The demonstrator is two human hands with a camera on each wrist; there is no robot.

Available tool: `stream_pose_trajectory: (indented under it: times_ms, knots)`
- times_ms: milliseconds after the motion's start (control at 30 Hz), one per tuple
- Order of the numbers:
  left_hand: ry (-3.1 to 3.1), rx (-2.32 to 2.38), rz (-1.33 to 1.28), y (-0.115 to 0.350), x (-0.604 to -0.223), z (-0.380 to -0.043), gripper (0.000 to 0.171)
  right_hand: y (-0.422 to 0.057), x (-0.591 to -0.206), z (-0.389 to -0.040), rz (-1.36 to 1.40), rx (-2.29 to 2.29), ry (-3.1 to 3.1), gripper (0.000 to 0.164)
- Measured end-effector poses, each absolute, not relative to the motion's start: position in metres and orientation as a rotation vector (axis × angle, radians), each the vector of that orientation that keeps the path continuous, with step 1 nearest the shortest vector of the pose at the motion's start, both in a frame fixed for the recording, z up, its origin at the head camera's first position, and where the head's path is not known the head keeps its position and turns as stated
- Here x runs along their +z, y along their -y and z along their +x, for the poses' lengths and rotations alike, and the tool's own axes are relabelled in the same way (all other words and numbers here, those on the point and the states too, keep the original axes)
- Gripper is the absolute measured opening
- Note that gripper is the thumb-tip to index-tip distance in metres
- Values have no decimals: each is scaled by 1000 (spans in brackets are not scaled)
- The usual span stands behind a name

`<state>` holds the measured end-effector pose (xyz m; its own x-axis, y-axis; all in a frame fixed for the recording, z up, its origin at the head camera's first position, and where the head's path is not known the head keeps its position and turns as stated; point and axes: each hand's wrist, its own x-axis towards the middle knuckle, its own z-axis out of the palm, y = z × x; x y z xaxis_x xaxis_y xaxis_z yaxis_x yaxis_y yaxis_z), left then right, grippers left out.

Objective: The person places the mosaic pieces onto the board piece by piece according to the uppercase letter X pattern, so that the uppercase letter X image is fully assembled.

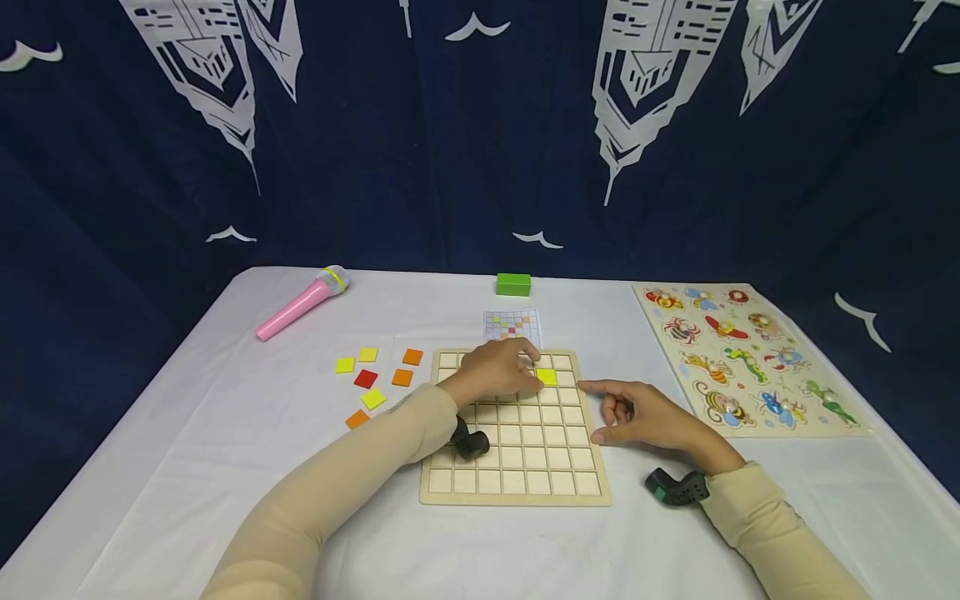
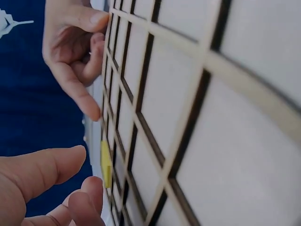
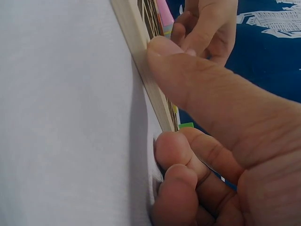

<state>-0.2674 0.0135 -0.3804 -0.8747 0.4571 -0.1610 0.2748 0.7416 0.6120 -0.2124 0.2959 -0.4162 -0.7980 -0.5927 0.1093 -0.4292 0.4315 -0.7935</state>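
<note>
While the board is braced along its right edge by the right hand, the yellow tile is seen on the grid, in or over a cell of the second row from the far edge and second from the right. Just beside it the left hand is poised, thumb and fingertips set a little apart with nothing held between them; whether the tile is touched cannot be told. By the right hand nothing is gripped either: forefinger and thumb are laid well spread against the board's side, and the other fingers are tucked in.

In the left wrist view the tile seems to be raised slightly above the ribs, so full seating should not be taken for granted. It would best be checked with a light fingertip pressed on the tile's middle, then on any raised corner, until all four sides are lined up with the ribs. Sliding is better avoided, since a thin square could be caught on a rib and tipped. Pressure at the right edge should be kept gentle, or the board may be skewed on the table. The chosen cell should also be compared with the card beyond the board, its near edge overlapped by the left hand in the head view. The loose tiles are spread to the board's left.
</note>
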Motion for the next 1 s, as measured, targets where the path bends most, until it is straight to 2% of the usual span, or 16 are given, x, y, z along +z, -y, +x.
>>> stream_pose_trajectory:
  times_ms: [567, 1000]
  knots:
    - [-2406, 1179, 807, 42, -343, -245, 50, -294, -413, -211, -838, -1288, -2495, 70]
    - [-2201, 1346, 986, 84, -337, -227, 47, -294, -413, -210, -830, -1289, -2497, 70]
